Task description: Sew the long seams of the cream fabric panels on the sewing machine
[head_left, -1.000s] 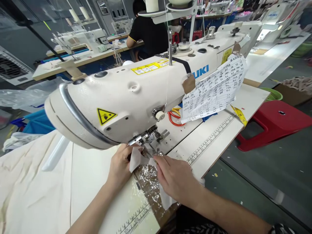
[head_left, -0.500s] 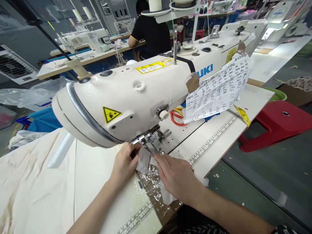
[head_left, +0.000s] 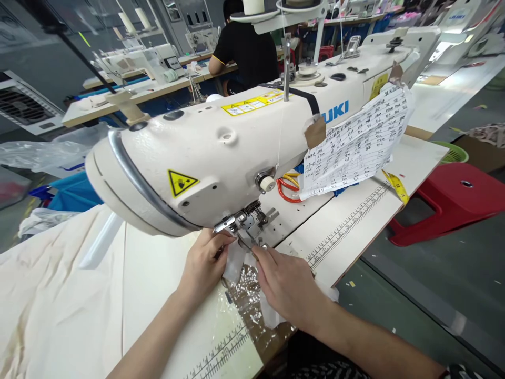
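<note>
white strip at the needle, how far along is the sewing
Done: the white strip is already fed under the presser foot of the sewing machine. In hand: the left hand pinches its left edge and the right hand presses it flat beside the foot. Left: the stretch trailing off the table edge has not reached the foot; any stitching is hidden.

White fabric piece (head_left: 233, 261) drawn narrower under presser foot (head_left: 252, 239); hands closer together.
</note>
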`<state>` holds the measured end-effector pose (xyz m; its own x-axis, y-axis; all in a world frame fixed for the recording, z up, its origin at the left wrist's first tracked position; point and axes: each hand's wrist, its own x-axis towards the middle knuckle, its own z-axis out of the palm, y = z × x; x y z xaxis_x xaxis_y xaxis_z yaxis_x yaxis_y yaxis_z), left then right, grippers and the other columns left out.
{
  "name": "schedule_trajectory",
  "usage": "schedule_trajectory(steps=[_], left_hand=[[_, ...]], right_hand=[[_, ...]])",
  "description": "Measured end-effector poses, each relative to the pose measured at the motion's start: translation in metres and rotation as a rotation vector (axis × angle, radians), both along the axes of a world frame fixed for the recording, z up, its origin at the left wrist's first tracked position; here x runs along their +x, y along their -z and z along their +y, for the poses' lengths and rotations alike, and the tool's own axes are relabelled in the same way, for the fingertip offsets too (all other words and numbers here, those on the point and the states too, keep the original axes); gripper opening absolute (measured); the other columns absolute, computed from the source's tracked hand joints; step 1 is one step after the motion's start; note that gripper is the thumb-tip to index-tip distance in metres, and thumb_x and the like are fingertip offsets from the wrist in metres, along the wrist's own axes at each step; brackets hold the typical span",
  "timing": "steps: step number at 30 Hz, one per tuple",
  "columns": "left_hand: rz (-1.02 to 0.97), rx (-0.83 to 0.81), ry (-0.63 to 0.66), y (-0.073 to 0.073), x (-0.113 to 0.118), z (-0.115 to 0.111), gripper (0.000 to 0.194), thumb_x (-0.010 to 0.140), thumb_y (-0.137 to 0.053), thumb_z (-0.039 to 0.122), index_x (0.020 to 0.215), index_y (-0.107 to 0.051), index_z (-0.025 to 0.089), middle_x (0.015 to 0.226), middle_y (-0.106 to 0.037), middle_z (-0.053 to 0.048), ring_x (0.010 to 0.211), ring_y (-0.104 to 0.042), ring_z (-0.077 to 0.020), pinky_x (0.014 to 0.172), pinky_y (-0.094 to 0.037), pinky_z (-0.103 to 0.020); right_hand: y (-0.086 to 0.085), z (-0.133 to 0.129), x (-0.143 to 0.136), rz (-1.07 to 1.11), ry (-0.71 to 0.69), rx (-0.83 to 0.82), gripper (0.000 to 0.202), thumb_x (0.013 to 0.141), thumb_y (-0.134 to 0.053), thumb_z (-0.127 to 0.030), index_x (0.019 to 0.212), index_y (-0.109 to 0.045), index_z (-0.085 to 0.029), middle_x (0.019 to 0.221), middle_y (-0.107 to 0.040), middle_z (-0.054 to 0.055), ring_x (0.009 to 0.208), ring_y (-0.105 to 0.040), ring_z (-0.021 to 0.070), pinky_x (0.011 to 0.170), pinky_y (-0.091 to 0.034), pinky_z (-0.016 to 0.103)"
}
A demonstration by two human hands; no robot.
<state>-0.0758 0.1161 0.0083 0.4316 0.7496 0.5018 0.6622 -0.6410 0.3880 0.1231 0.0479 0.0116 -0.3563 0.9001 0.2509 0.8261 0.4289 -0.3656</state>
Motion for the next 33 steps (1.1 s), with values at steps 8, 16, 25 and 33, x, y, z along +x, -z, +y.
schedule_trajectory(steps=[8, 16, 25, 33], left_hand=[[0.295, 0.141, 0.117, -0.014, 0.006, -0.019, 0.025, 0.096, -0.042, 0.010, 0.108, -0.064, 0.011, 0.105, -0.061, -0.014, 0.095, -0.058, -0.0231, 0.078, -0.058, -0.038], [0.392, 0.113, -0.126, -0.004, 0.027, -0.043, 0.034, 0.094, -0.038, 0.007, 0.118, -0.063, 0.009, 0.120, -0.062, -0.017, 0.111, -0.053, -0.0296, 0.090, -0.056, -0.048], [0.404, 0.169, -0.086, 0.000, 0.022, -0.049, 0.039, 0.093, -0.036, 0.005, 0.124, -0.060, 0.004, 0.124, -0.066, -0.014, 0.116, -0.057, -0.0288, 0.092, -0.054, -0.046], [0.343, 0.053, -0.037, -0.002, 0.009, -0.038, 0.047, 0.087, -0.037, 0.005, 0.129, -0.058, 0.008, 0.131, -0.063, -0.010, 0.125, -0.055, -0.0251, 0.103, -0.052, -0.048]], right_hand=[[-0.010, -0.074, 0.048, 0.332, -0.068, -0.306, 0.019, 0.096, -0.036, -0.015, 0.104, -0.052, -0.022, 0.075, -0.065, -0.001, 0.060, -0.062, 0.0171, 0.052, -0.042, 0.028], [0.001, -0.105, 0.075, 0.410, -0.086, -0.252, 0.021, 0.100, -0.032, -0.015, 0.109, -0.047, -0.027, 0.080, -0.062, -0.003, 0.061, -0.060, 0.0148, 0.056, -0.041, 0.026], [0.010, -0.103, 0.075, 0.465, -0.033, -0.310, 0.018, 0.102, -0.035, -0.021, 0.110, -0.051, -0.025, 0.086, -0.065, 0.001, 0.068, -0.061, 0.0168, 0.061, -0.044, 0.026], [0.014, -0.095, 0.075, 0.904, 0.242, -0.622, 0.027, 0.097, -0.054, -0.048, 0.096, -0.064, -0.023, 0.075, -0.055, 0.000, 0.066, -0.052, 0.0170, 0.060, -0.044, 0.025]])
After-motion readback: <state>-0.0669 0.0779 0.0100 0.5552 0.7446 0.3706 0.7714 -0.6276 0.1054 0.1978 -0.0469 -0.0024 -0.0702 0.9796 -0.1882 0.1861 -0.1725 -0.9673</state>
